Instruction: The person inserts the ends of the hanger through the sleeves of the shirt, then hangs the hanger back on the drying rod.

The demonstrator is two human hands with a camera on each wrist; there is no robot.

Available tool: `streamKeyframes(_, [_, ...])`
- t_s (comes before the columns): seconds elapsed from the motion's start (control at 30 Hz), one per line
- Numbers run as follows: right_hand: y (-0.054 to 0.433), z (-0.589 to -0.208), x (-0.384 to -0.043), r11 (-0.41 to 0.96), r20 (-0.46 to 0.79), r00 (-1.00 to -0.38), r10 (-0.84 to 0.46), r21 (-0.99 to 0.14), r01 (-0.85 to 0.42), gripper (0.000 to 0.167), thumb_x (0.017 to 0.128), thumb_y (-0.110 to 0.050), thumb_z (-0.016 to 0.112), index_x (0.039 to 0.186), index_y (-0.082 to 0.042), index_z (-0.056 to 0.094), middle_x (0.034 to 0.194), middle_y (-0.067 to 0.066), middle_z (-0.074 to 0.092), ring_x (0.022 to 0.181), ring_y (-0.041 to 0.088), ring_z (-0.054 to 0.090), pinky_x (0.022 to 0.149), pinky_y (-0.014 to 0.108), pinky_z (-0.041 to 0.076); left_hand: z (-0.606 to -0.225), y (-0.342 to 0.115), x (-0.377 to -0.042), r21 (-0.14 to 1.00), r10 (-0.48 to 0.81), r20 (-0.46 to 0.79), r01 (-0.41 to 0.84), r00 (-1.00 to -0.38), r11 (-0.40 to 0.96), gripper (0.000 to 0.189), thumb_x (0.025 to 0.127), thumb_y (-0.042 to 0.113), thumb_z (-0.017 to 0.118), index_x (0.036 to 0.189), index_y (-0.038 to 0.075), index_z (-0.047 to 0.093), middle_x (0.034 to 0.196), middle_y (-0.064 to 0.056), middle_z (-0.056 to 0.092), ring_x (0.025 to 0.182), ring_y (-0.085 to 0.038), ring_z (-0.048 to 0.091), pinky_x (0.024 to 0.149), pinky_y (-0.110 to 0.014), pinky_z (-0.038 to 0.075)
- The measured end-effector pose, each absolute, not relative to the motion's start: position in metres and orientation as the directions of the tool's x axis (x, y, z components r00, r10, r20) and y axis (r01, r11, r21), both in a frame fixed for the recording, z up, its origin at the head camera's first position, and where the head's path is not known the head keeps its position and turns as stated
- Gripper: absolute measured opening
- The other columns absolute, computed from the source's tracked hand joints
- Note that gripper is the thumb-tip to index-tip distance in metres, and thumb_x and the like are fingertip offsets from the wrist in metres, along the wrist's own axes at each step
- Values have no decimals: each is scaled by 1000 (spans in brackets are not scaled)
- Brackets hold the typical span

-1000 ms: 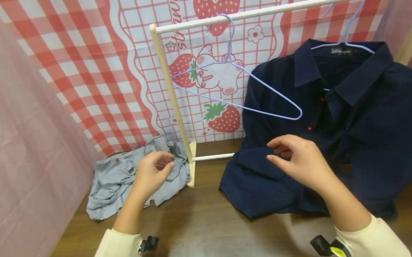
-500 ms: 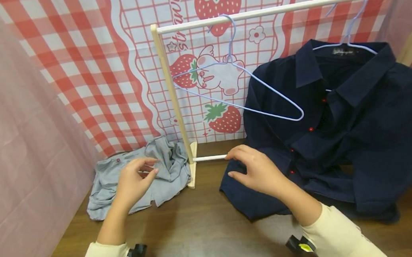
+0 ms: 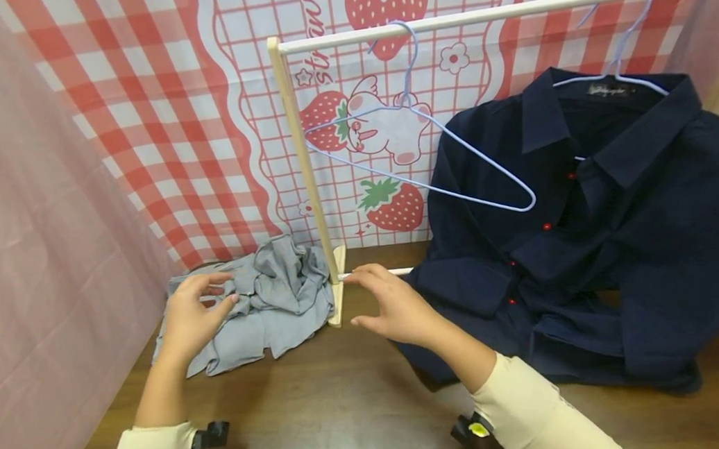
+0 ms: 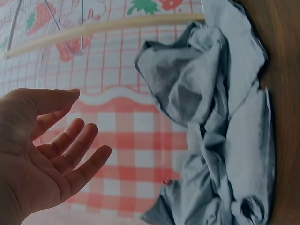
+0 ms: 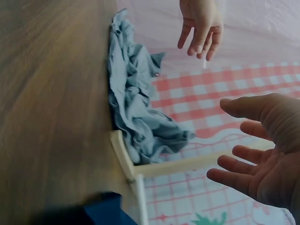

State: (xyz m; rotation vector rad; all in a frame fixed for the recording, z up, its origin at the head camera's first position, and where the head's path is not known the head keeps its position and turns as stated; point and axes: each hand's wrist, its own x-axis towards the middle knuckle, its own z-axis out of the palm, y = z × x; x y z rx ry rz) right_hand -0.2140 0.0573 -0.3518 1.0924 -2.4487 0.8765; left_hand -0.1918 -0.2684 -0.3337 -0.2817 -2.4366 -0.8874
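Note:
A crumpled light grey shirt (image 3: 276,293) with a small red button lies on the table, left of the rack's post. Above its left part hovers my left hand (image 3: 195,316), fingers loosely bent and holding nothing. The left wrist view shows a space between that hand (image 4: 56,150) and the grey shirt (image 4: 206,117). My right hand (image 3: 396,305), relaxed and holding nothing, is in front of the rack's lower bar, between the grey shirt and a dark navy shirt (image 3: 488,278). The navy shirt hangs on a lilac hanger (image 3: 620,60); its lower part rests on the table.
A bare lilac hanger (image 3: 467,151) hangs from the white rail (image 3: 507,11), left of the navy shirt. The wooden post (image 3: 307,165) stands beside the grey shirt on a small foot. A pink curtain (image 3: 54,239) borders the left side; a strawberry-print cloth (image 3: 165,127) is behind.
Both hands have moved left, the right one farther, from over the navy shirt to near the rack's post. The left hand is now over the grey shirt's left part. The shirts stay in place.

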Motion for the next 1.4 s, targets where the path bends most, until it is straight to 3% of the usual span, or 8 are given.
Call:
streamKeyframes(0.37, [10,-385,-240,536,360,-786,-503,-584,-610,74,75,-18,84,138,-3,49,134,21,48,120,35,52,100,46,43,-349,-311,-196,594,-106,387,160,-916,788,44,86,11,73,126,-2,60,121,-29,54,105,-46,59,77,-56,52])
streamKeyframes(0.6, [-23,-399,-250,578,292,-851,-437,-633,-515,73,74,-18,84,138,-2,50,132,21,49,118,35,54,98,45,45,-366,-335,-209,634,-234,302,12,-924,773,49,86,12,72,129,-5,56,126,-35,49,112,-50,53,86,-59,47])
streamKeyframes(0.83, [-55,-410,-258,668,288,-883,-371,-577,-469,79,72,-19,86,142,-9,48,135,20,47,116,38,54,93,44,48,-380,-359,-223,523,-195,184,-72,-963,849,71,83,24,75,136,-8,42,129,-45,36,119,-59,32,94,-69,32])
streamKeyframes(0.97, [-65,-411,-260,716,231,-895,-381,-539,-444,86,71,-19,86,146,-16,43,142,21,41,119,40,51,91,44,49,-387,-363,-230,480,-113,78,-62,-991,875,85,79,30,79,143,-6,34,134,-49,27,122,-64,28,93,-72,32])
streamKeyframes(1.13, [-72,-413,-261,747,157,-882,-444,-478,-461,90,70,-18,86,149,-20,41,146,24,38,123,44,49,94,47,48,-391,-357,-238,441,9,39,25,-999,897,90,67,24,88,138,-6,42,135,-50,28,123,-64,29,95,-69,34])
streamKeyframes(1.23, [-77,-414,-261,776,118,-866,-486,-398,-490,83,71,-20,85,145,-20,47,141,22,44,121,40,52,94,43,48,-391,-357,-238,405,28,31,38,-999,913,86,61,20,91,131,-7,50,130,-50,34,119,-63,36,94,-66,38])
streamKeyframes(1.4, [-82,-415,-257,798,89,-825,-558,-217,-563,56,72,-22,82,126,-17,65,116,10,62,108,27,58,88,34,48,-394,-360,-236,358,51,38,61,-998,932,77,58,20,93,122,-7,57,121,-45,46,112,-60,45,91,-63,41])
